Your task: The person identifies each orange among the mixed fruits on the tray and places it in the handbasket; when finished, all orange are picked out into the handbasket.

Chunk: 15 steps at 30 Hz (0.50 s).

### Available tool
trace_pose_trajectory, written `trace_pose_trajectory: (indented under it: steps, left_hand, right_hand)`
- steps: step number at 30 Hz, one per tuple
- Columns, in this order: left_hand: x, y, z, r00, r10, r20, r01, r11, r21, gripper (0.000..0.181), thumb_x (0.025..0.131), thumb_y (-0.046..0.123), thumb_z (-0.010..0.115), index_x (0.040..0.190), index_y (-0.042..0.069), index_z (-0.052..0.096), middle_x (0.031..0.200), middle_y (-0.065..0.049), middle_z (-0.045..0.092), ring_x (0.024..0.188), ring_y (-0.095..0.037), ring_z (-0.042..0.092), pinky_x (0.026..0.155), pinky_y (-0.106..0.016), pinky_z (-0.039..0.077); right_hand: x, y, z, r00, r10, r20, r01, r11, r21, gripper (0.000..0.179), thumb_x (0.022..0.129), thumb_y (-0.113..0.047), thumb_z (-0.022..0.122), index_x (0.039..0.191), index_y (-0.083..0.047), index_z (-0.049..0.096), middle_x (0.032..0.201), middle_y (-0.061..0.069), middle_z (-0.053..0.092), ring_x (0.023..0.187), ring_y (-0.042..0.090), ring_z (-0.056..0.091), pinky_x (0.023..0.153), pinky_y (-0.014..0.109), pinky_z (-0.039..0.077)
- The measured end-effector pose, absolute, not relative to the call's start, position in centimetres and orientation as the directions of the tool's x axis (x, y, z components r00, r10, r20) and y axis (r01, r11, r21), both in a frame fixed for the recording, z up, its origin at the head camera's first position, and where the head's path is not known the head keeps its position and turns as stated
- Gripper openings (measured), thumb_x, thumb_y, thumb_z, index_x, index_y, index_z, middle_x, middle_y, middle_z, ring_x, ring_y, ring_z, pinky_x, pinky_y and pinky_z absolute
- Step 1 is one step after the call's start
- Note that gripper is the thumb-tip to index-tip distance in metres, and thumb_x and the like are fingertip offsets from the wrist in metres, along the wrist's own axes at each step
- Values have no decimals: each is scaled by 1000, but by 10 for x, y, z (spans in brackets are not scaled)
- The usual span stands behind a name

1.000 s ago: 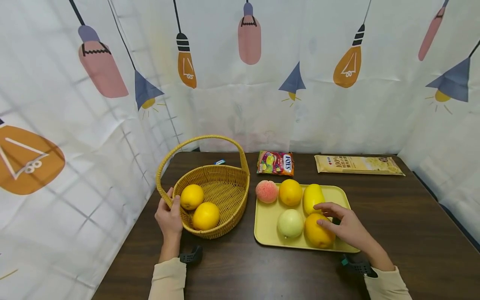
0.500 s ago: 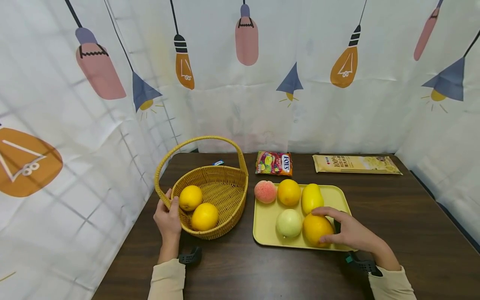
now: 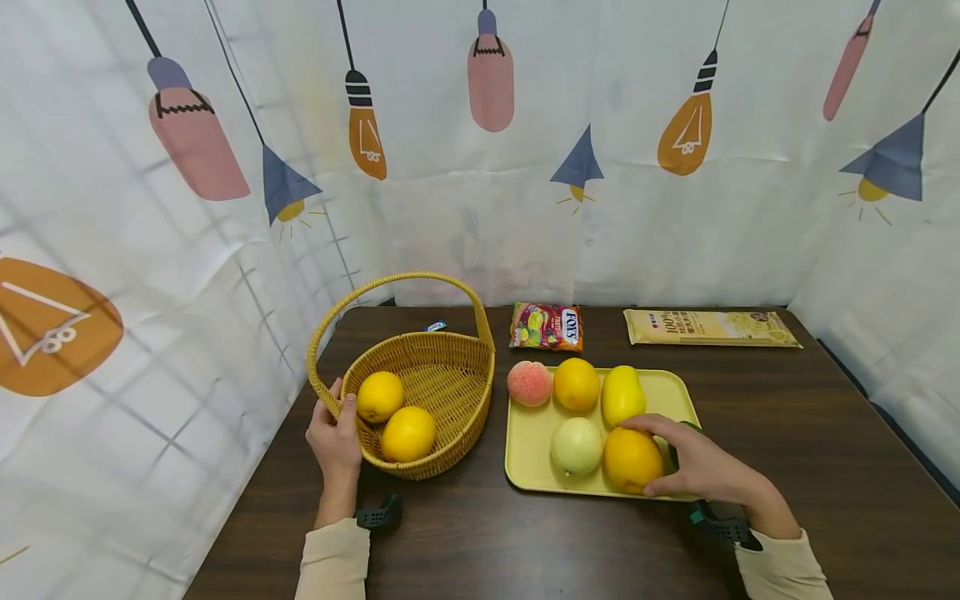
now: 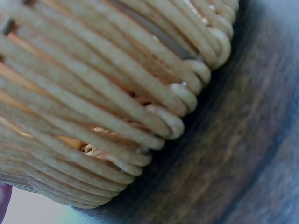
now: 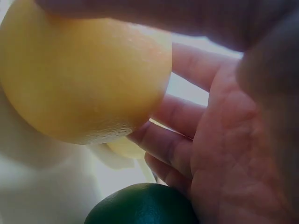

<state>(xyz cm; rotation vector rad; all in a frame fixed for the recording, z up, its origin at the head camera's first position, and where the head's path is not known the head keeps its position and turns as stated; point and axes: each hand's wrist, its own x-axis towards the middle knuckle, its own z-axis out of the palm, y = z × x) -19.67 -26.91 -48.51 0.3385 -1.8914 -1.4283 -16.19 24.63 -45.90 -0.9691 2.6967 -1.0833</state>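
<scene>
My left hand grips the left rim of the yellow wicker basket, near the foot of its handle, thumb on the inner side. Two oranges lie in the basket; the nearer orange touches the other orange. Over the tray's front right, my right hand holds a large orange between thumb and fingers. The right wrist view shows the fingers round this orange. A dark green fruit sits under the palm, mostly hidden in the head view.
On the yellow tray lie a peach, another orange, a yellow mango-like fruit and a pale green round fruit. Behind are a candy bag, a long yellow packet and a small blue wrapper.
My right hand has come down around the large orange and now holds it, thumb low at its near side. My left hand keeps its grip on the basket.
</scene>
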Motion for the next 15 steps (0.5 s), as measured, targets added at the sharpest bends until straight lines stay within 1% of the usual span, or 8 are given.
trace_pose_trajectory:
  steps: [4, 11, 15]
  left_hand:
    - [-197, -269, -485, -703, -598, 385, 211, 342, 916, 40, 96, 22, 60, 133, 6, 62, 130, -8, 64, 116, -25, 59, 85, -8, 41]
    - [-196, -269, -485, -705, -598, 381, 204, 343, 917, 40, 96, 23, 59, 133, 9, 62, 129, -8, 64, 115, -25, 59, 85, -8, 41]
    - [-195, -268, -485, -701, -603, 381, 193, 354, 915, 41, 96, 27, 59, 133, 9, 62, 126, -10, 66, 111, -17, 60, 84, -9, 41]
  right_hand:
    - [-163, 243, -460, -793, -587, 164, -543, 559, -627, 82, 70, -44, 85, 138, -15, 51, 133, -3, 55, 114, 11, 51, 96, 28, 43]
    - [-161, 235, -458, -802, -581, 140, -540, 604, -586, 85, 70, -50, 84, 139, -14, 50, 133, -3, 55, 113, 14, 53, 95, 35, 45]
    - [-159, 233, -457, -805, -575, 145, -544, 618, -568, 86, 69, -50, 84, 139, -13, 50, 132, -2, 56, 111, 15, 53, 93, 37, 45]
